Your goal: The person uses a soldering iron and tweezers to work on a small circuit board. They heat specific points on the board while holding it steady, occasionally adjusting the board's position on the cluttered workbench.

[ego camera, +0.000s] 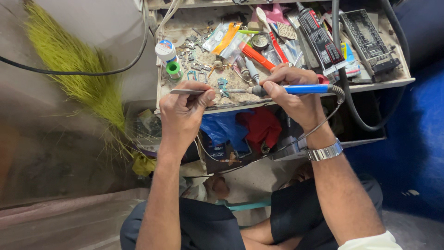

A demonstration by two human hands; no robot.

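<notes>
I am gripping the blue-handled soldering iron (300,89) in my right hand (296,95) and pinching metal tweezers (187,91) in my left hand (185,109), both meeting at the small teal component (223,86) on the cluttered surface (393,83), where I judge steady wrists matter most.

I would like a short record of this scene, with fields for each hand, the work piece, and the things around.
left hand: holds metal tweezers, tips pointing toward the small part
right hand: grips a blue-handled soldering iron, tip pointing left
work piece: small teal part on the tray, between the two tools
surface: cluttered shallow tray with many small metal bits
nearby: green solder spool, orange tool, black tube
wrist: metal watch on the right arm
left side: yellow-green broom
</notes>
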